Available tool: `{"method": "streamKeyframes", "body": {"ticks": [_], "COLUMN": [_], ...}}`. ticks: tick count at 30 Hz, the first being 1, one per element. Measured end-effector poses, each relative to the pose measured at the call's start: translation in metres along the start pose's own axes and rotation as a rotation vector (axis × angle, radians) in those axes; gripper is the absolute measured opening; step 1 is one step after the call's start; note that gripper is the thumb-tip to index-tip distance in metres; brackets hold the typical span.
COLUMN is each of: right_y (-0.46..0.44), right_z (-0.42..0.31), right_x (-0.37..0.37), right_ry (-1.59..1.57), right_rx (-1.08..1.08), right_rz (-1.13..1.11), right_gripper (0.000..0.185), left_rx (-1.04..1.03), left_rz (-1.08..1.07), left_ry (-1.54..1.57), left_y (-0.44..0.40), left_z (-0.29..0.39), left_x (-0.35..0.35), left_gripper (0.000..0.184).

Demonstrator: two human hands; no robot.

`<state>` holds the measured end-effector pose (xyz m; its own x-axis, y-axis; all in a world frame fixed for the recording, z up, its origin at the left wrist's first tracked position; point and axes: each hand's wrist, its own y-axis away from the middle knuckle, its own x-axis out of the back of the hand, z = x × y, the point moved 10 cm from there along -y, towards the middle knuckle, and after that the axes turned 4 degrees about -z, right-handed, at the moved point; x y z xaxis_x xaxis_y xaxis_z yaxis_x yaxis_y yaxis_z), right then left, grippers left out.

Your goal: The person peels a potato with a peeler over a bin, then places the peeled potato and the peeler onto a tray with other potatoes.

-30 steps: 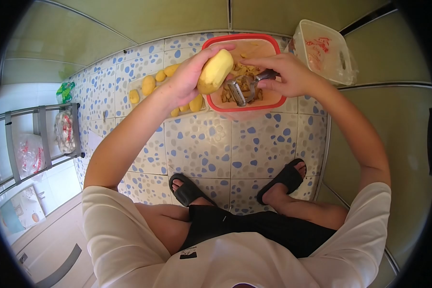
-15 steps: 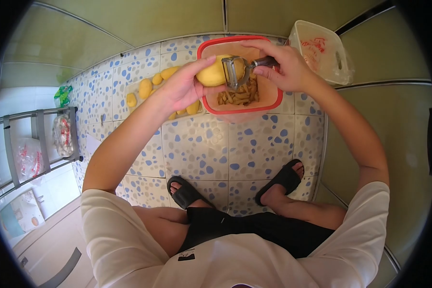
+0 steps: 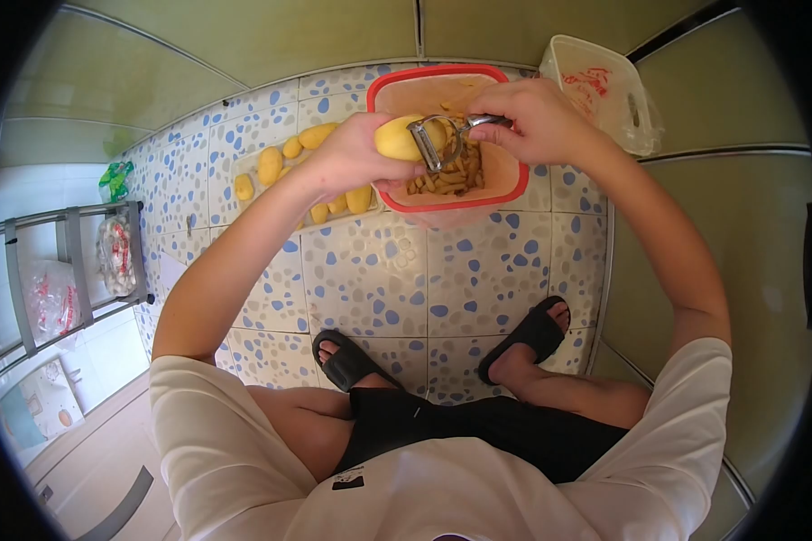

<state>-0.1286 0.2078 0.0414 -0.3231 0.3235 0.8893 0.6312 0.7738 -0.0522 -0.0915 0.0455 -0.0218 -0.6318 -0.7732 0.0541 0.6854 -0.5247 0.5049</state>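
Observation:
My left hand [image 3: 359,151] is wrapped round a yellow peeled potato [image 3: 396,138] above a red-rimmed bin [image 3: 512,194]. My right hand [image 3: 534,120] grips the handle of a peeler [image 3: 436,144], whose metal blade lies across the potato's right end. Inside the bin, under the peeler, lies a heap of brownish peelings [image 3: 453,177]. To the left of the bin, partly hidden by my left forearm, several yellow potatoes [image 3: 270,166] sit in a clear shallow tray [image 3: 244,206].
A white plastic basket [image 3: 595,86] with a clear bag stands right of the bin, against the cabinets. A grey metal rack [image 3: 77,261] with bagged goods is at the left. My feet in black sandals [image 3: 352,362] stand on the tiled floor [image 3: 379,261].
The potato has turned in my left hand and shifted slightly down and left. The peeler has tilted, and my right hand has moved a little with its fingers more curled.

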Motion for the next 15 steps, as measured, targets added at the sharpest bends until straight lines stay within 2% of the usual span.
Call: {"method": "streamKeyframes", "body": {"ticks": [2,5,8,11,14,15], "right_y": [0.001,0.0,0.001,0.003,0.018,0.017], "right_z": [0.001,0.006,0.006,0.022,0.065,0.064], "right_x": [0.0,0.0,0.008,0.018,0.024,0.024], "right_ry": [0.008,-0.004,-0.087,-0.037,-0.012,-0.068], "right_rx": [0.027,0.029,-0.006,-0.01,-0.178,-0.174], "right_rz": [0.037,0.018,0.03,0.041,0.064,0.075], "right_gripper": [0.027,0.028,0.028,0.028,0.026,0.026], "left_rx": [-0.004,-0.036,-0.056,-0.103,-0.092,-0.1], "left_rz": [-0.005,-0.003,-0.049,-0.034,-0.101,-0.089], "left_ry": [-0.074,-0.03,-0.001,-0.007,-0.009,0.031], "left_y": [0.002,0.004,0.002,0.008,0.022,0.022], "left_z": [0.001,0.0,-0.003,-0.002,-0.001,-0.001], "left_x": [0.002,0.004,0.005,0.012,0.004,0.005], "left_gripper": [0.036,0.029,0.029,0.033,0.044,0.047]}}
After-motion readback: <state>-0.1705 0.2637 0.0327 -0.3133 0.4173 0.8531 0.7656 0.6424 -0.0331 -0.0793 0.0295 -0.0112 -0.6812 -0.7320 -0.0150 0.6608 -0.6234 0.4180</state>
